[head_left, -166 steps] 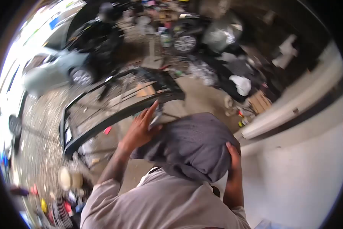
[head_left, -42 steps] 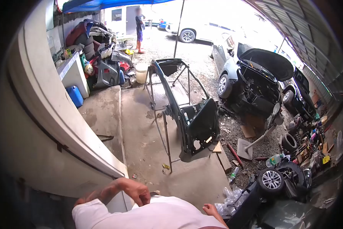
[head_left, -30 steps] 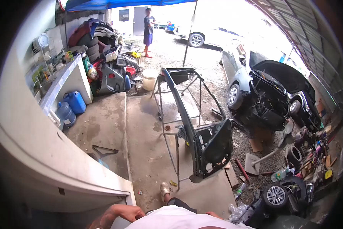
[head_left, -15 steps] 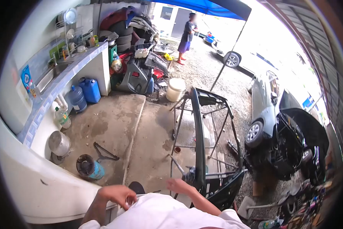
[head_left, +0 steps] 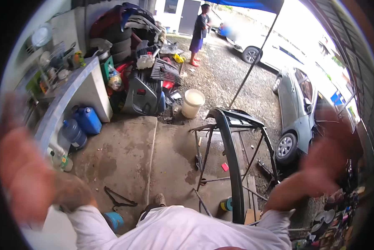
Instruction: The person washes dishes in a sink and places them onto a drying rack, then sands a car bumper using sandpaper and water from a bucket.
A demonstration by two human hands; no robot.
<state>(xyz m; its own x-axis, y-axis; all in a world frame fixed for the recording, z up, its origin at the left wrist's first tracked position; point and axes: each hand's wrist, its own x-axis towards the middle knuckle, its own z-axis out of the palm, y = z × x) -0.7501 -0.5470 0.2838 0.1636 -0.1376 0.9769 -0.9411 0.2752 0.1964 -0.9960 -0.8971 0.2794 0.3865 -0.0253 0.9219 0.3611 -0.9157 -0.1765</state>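
Note:
Raised at the left edge of the head view, my left hand (head_left: 22, 175) is smeared by motion, close to the camera. It overlaps the sink counter (head_left: 66, 89) in view, and no held object can be made out. My right hand (head_left: 324, 162), equally blurred, is lifted on the right side in front of the grey car (head_left: 293, 100). Its fingers are too smeared to read. Below and between the hands, a dark car bumper (head_left: 230, 166) rests on a metal-rod stand (head_left: 257, 154), apart from both hands.
A person (head_left: 199, 35) stands on the gravel at the back. A white bucket (head_left: 193, 103), blue jugs (head_left: 88, 120), piled car parts (head_left: 143, 89) and tyres (head_left: 120, 46) line the far side. On the concrete floor lie a black bracket (head_left: 118, 198) and a blue can (head_left: 114, 220).
Both hands have risen from beside the white shirt and spread outward to the left and right edges. The camera view has shifted, and a foot now shows below.

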